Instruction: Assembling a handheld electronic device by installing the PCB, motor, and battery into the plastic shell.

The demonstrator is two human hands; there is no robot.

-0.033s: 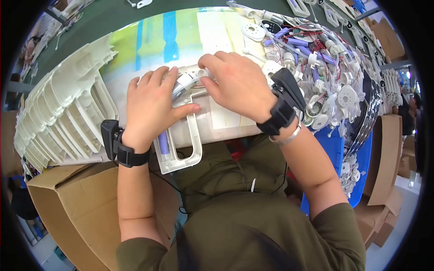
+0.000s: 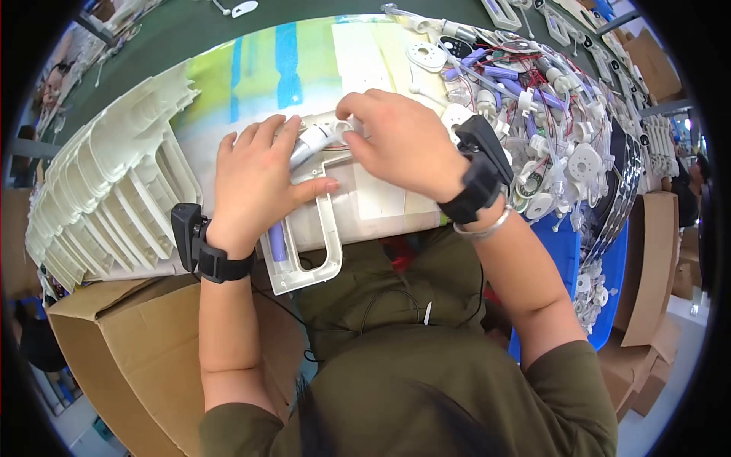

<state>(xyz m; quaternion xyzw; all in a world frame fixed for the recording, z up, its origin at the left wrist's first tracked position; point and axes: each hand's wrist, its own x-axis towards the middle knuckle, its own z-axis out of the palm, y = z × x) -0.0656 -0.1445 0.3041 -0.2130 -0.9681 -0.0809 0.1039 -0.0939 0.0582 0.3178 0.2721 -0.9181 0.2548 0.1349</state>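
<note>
A white plastic handle housing half (image 2: 333, 236) lies at the table's near edge, its lower end jutting toward my lap. My left hand (image 2: 257, 171) rests across its left side, fingers bent over the far end and thumb along the inner rim, holding it. Inside sit a purple cylinder (image 2: 277, 241), partly under that hand, and a white and grey cylindrical part (image 2: 311, 143), perhaps a small motor. My right hand (image 2: 403, 141) pinches a round white fitting (image 2: 345, 129) at the far end of this part. Its fingertips partly hide the fitting. A thin red wire runs close by.
Stacked white curved housings (image 2: 114, 183) stand on the left. At right lies a heap of parts (image 2: 533, 114) with purple cylinders, white discs and red wires. A blue bin (image 2: 563, 259) is below it, an open cardboard box (image 2: 129, 335) at lower left. Behind runs a green belt (image 2: 167, 30).
My right fingers have shifted slightly on the fitting, and its round opening shows more plainly. The curved translucent piece by the thumb is less visible. My left hand and the housing stay nearly still.
</note>
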